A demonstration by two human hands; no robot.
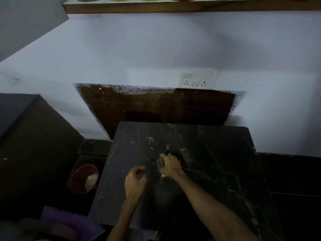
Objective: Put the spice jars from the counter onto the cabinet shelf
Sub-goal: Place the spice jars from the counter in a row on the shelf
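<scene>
The fingers point(171, 160) of the right hand point(169, 165) curl round a small jar point(160, 162) on the counter; the left hand point(135, 181) beside it has its fingers loosely curled, holding nothing I can see. The pale wall point(156, 49) fills most of the room ahead. The black marble counter point(217, 162) stands below it. High up runs the cabinet shelf point(173, 7), jars along it. A red bowl point(84, 179) sits left on the floor.
</scene>
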